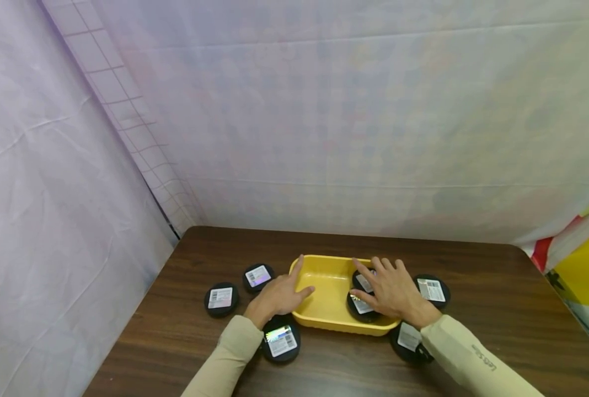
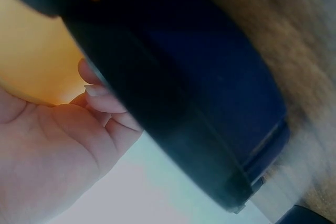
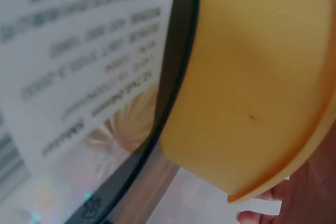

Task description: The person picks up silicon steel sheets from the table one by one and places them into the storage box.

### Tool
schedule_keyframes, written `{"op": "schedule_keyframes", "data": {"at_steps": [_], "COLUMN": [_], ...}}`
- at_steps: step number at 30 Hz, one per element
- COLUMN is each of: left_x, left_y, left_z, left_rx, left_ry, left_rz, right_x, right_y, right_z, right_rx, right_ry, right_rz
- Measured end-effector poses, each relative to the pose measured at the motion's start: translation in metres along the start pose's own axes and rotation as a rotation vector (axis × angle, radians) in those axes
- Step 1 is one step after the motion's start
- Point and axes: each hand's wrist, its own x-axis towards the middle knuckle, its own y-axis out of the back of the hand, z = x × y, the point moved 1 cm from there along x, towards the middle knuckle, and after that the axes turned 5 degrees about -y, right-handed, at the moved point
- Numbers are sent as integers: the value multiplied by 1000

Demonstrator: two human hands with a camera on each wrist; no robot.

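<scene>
A yellow plastic tray (image 1: 328, 298) stands on the table with two round black containers (image 1: 360, 316) with white labels inside its right part. My left hand (image 1: 277, 295) is at the tray's left rim, with thumb and index finger spread apart over the edge. Its other fingers bend loosely near the yellow wall in the left wrist view. Over the tray's right end is my right hand (image 1: 392, 288), fingers spread above the black containers; whether it touches them I cannot tell. In the right wrist view a labelled container (image 3: 79, 66) looms close beside the tray's outer wall (image 3: 247, 93).
Left of the tray lie labelled black containers (image 1: 221, 299), (image 1: 258, 277) and one nearer the front (image 1: 281, 343). Two more, a far one (image 1: 431, 290) and a near one (image 1: 407, 337), flank the right forearm. A white curtain (image 1: 324, 121) hangs behind the brown table (image 1: 344, 364).
</scene>
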Motion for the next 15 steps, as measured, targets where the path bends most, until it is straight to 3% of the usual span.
{"op": "schedule_keyframes", "data": {"at_steps": [4,15], "left_x": [0,-1], "left_y": [-1,0], "left_z": [0,0], "left_rx": [5,5], "left_ry": [-10,-9], "left_rz": [0,1], "right_x": [1,-6], "right_y": [5,13], "right_z": [3,19], "right_rx": [44,127], "right_ry": [-37,-100], "right_rz": [-35,7]}}
